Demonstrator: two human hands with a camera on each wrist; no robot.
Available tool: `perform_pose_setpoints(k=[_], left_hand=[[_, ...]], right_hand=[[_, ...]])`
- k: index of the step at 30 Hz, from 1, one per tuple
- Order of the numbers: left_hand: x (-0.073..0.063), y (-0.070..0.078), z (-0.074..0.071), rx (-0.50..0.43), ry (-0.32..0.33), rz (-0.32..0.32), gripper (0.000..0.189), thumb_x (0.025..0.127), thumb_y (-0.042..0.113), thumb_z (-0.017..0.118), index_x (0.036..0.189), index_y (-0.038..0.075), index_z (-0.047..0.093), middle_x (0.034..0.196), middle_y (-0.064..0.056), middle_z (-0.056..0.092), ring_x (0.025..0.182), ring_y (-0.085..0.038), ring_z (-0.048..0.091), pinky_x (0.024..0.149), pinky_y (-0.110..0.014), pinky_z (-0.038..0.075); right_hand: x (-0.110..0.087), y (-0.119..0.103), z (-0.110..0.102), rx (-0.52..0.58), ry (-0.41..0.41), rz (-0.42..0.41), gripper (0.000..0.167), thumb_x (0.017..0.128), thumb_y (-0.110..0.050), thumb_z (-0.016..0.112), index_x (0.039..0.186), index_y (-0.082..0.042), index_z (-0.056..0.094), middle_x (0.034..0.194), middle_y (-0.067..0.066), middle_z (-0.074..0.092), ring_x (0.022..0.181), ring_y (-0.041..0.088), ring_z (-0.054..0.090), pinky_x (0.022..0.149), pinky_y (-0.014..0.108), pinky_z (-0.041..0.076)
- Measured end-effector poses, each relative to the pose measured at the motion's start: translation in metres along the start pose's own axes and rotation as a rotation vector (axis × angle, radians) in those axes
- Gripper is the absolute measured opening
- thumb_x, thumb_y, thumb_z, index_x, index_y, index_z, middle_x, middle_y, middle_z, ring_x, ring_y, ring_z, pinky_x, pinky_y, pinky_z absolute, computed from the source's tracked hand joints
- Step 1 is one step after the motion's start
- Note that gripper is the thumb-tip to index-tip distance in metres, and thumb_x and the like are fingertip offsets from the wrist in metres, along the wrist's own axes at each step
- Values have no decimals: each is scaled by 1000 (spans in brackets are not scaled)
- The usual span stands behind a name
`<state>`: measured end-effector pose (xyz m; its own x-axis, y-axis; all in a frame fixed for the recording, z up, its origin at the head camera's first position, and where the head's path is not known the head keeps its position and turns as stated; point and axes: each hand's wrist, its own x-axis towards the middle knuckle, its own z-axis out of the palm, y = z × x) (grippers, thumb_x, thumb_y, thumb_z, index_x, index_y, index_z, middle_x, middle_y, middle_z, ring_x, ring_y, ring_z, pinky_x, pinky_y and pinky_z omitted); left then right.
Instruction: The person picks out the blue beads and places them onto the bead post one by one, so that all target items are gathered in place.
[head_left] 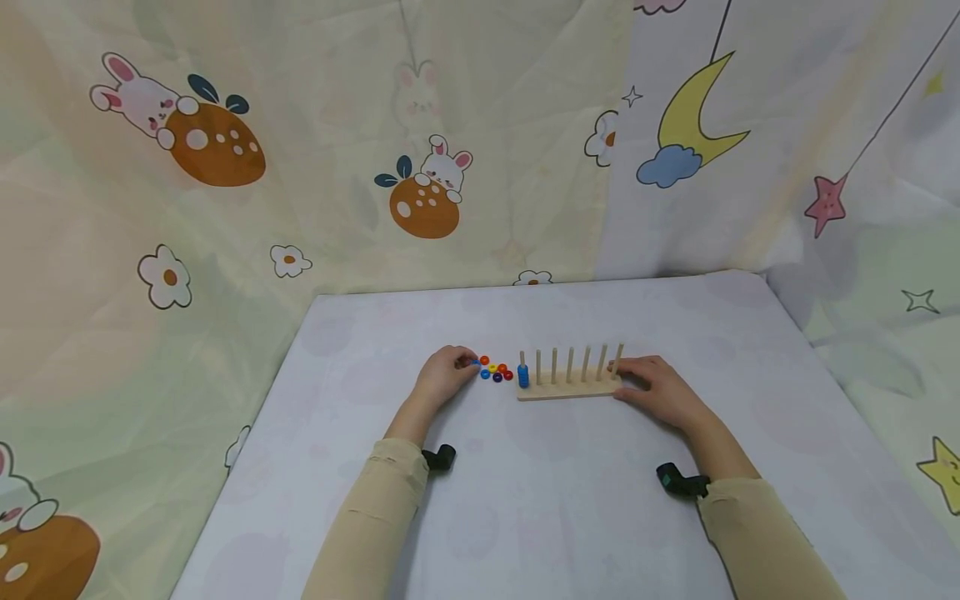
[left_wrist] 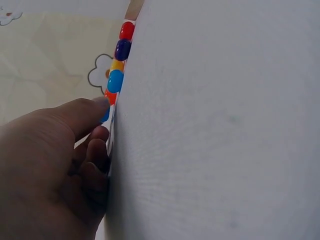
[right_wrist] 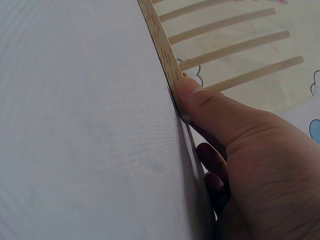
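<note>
My left hand pinches a blue bead between thumb and fingers, low at the left side of a small bead cluster. Loose beads lie there together: a red one, a dark blue one, a yellow one and several others. Right of them stands a wooden peg board with a row of upright pegs. Blue beads are stacked on its leftmost peg; the other pegs are bare. With thumb and fingers, my right hand grips the board's right end.
A white-covered table carries everything. Patterned cloth hangs behind it and at both sides. Each wrist wears a black device, one on the left and one on the right.
</note>
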<state>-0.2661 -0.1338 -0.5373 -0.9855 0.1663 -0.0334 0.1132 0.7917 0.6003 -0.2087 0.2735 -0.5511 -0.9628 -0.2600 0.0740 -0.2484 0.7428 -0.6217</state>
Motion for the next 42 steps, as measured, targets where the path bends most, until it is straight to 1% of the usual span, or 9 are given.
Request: perform_pose_setpoints(k=[4, 8, 12, 16, 20, 25, 31, 37, 42], left_hand=[[-1, -1, -1, -43, 8, -22, 24, 94, 33, 68, 114, 21, 69, 108, 0, 67, 98, -19, 61, 88, -40, 52], [-1, -2, -2, -72, 28, -26, 25, 94, 34, 66, 116, 22, 67, 110, 1, 69, 99, -19, 62, 89, -40, 53], [-1, -2, -3, -82, 51, -24, 25, 95, 35, 64, 118, 23, 66, 107, 3, 68, 95, -17, 61, 80, -34, 55], [-2, 3, -6, -119, 60, -26, 27, 96, 35, 63, 121, 24, 66, 110, 4, 67, 94, -16, 60, 71, -28, 55], [-4, 9, -11, -165, 64, 4, 30, 97, 34, 63, 125, 22, 65, 112, 4, 66, 96, -17, 59, 74, -30, 55], [-7, 16, -14, -175, 59, 44, 35, 98, 35, 61, 131, 23, 63, 115, 5, 66, 101, -16, 60, 80, -31, 55], [-9, 23, -16, -191, 73, 77, 31, 98, 37, 62, 126, 26, 66, 113, 5, 67, 101, -15, 61, 83, -32, 56], [-13, 31, -18, -266, 108, 130, 34, 95, 40, 64, 123, 22, 68, 107, 5, 68, 93, -16, 60, 78, -30, 55], [-18, 40, -20, -323, 145, 154, 31, 93, 44, 66, 119, 27, 69, 104, 8, 68, 90, -14, 60, 77, -25, 55]], right_hand=[[0, 0, 0, -1, 0, 1, 53, 88, -39, 73, 134, -16, 60, 136, 13, 56, 128, 35, 45, 107, 60, 34], [0, 0, 0, -9, -1, 0, 53, 88, -39, 73, 134, -16, 60, 136, 13, 55, 127, 35, 46, 106, 60, 35], [0, 1, 1, -6, -1, 2, 53, 88, -40, 73, 133, -17, 61, 136, 13, 55, 127, 35, 46, 106, 60, 35], [0, 1, 1, -4, 0, 3, 53, 88, -40, 73, 134, -17, 61, 136, 12, 55, 127, 34, 46, 106, 59, 34], [0, 2, 1, -1, -2, 8, 53, 88, -40, 73, 134, -17, 60, 136, 13, 55, 127, 34, 45, 107, 60, 34], [0, 1, 1, -2, -5, 12, 54, 88, -42, 72, 135, -17, 60, 136, 13, 54, 127, 35, 45, 106, 60, 34], [0, 1, 1, 4, -5, 18, 54, 88, -42, 73, 134, -17, 60, 135, 13, 54, 127, 35, 45, 106, 60, 34], [1, 0, 1, 10, -9, 24, 53, 87, -41, 74, 133, -19, 61, 136, 12, 54, 128, 35, 45, 107, 60, 34], [1, -1, 1, 14, -9, 22, 50, 88, -39, 74, 132, -19, 61, 136, 12, 54, 127, 34, 45, 106, 61, 34]])
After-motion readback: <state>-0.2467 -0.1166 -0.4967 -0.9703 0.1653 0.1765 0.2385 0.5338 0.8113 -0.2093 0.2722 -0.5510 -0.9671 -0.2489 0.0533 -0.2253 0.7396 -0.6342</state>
